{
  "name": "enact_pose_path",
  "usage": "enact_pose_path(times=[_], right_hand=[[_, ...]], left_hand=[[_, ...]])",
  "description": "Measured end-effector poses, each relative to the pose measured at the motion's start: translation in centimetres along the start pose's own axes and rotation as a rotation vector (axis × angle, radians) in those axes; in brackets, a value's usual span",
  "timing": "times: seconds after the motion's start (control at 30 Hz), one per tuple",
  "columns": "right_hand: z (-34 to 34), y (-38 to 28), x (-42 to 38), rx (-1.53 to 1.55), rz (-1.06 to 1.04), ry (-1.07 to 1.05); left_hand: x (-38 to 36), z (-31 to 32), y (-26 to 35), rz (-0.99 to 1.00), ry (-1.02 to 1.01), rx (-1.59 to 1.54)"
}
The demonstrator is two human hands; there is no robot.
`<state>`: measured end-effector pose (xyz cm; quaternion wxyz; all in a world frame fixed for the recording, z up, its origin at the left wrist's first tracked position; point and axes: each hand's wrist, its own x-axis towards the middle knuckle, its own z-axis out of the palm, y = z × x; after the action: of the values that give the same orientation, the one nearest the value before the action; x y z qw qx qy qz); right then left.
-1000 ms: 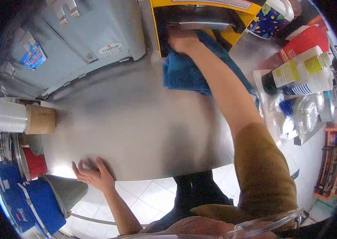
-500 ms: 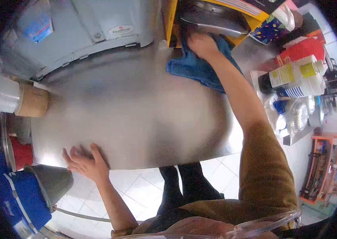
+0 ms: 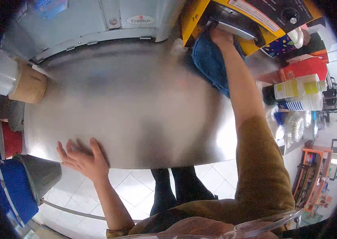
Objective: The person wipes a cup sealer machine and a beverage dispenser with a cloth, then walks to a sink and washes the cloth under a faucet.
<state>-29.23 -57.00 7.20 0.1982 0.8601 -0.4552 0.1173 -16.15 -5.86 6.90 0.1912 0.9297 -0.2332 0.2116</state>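
My right hand (image 3: pixel 221 37) reaches into the opening of a yellow machine (image 3: pixel 252 49) with a metal part inside. It grips a blue cloth (image 3: pixel 210 57), which hangs from the opening onto the metal table; the fingertips are hidden inside. Near the table's front edge, my left hand (image 3: pixel 88 159) rests with fingers spread, touching the steel tabletop (image 3: pixel 136 107) and holding nothing.
A grey Crathco machine (image 3: pixel 128 34) stands along the back. Stacked clear plastic cups (image 3: pixel 2 71) sit at the left, above a grey bucket (image 3: pixel 43 175). Bottles (image 3: pixel 292 89), a red bag (image 3: pixel 305 71) and plastic containers (image 3: pixel 295 123) crowd the right side.
The view has shifted, so the yellow machine shows farther right. My right hand has moved with the blue cloth within the opening, and the cloth's left corner is drawn in. My left hand stays spread.
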Motion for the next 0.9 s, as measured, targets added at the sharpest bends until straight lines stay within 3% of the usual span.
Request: enact_pose_path(times=[0.07,0.27,0.4,0.5,0.6,0.7,0.8,0.9], right_hand=[[-0.9,-0.2,0.0,0.217,0.056,0.099],[-2.0,-0.5,-2.5,0.284,-0.086,0.014],[-1.2,-1.4,-0.6,0.384,-0.291,-0.023],[-1.0,-2.8,0.7,0.486,-0.173,-0.218],[-0.2,-2.7,-0.5,0.385,-0.175,-0.171],[-4.5,-1.7,-5.0,0.386,-0.382,-0.239],[-5.8,-0.6,-8.9,0.672,-0.378,-0.103],[-5.8,0.9,-10.2,0.661,-0.448,0.100]], left_hand=[[-0.1,0.0,0.1,-0.007,0.001,-0.007],[-0.1,0.0,0.0,0.002,-0.008,-0.006],[-0.2,0.1,-0.1,0.024,-0.002,0.021],[-0.2,0.1,-0.2,0.025,0.000,0.037],[-0.1,0.2,0.0,0.021,0.005,0.020],[-0.1,0.0,0.0,0.013,0.010,0.017],[-0.1,0.1,0.0,0.006,0.006,0.014],[0.1,0.1,-0.1,0.021,0.011,0.028]])
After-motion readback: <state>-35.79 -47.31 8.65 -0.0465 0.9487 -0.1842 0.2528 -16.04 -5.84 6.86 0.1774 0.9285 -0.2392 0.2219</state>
